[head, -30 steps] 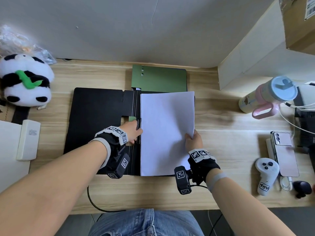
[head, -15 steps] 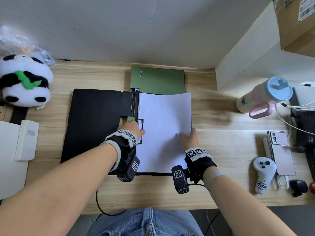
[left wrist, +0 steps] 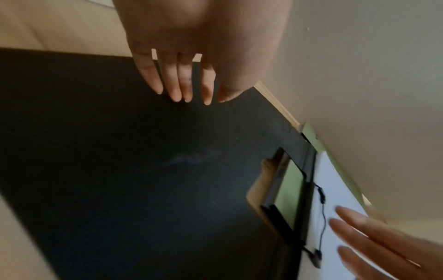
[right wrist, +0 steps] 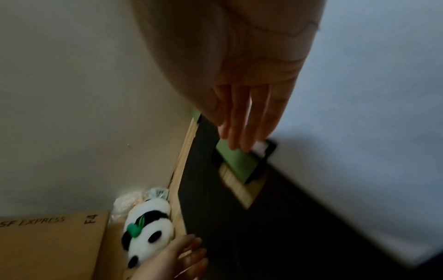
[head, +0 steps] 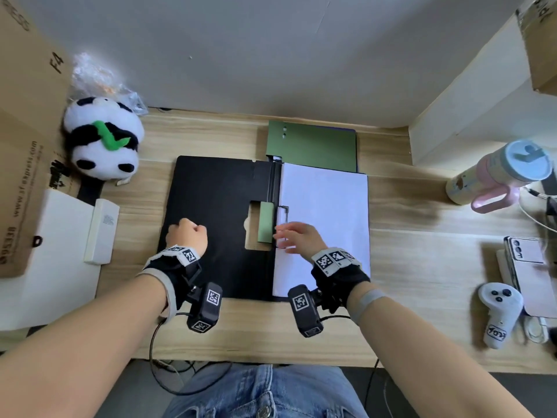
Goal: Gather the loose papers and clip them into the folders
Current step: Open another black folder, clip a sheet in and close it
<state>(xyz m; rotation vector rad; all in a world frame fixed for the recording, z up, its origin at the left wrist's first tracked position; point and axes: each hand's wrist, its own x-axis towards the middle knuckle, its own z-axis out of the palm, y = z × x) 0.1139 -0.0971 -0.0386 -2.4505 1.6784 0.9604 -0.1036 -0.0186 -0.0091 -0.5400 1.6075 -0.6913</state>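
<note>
1. Our left hand [head: 187,239] hangs over the matte black folder [head: 211,206] cover's left part, fingers loosely curled, holding nothing.
2. Our right hand [head: 297,238], fingers straight, lies on the smooth white papers [head: 328,206] by the wire clip [head: 283,212]; contact looks likely, though blurred.
3. Bare wooden desk [head: 407,267] lies right of the papers' edge.

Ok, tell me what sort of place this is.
Most likely a home or office desk: a wooden desktop against a wall, with an open black folder, a phone, a drink tumbler and a shipping box.
</note>
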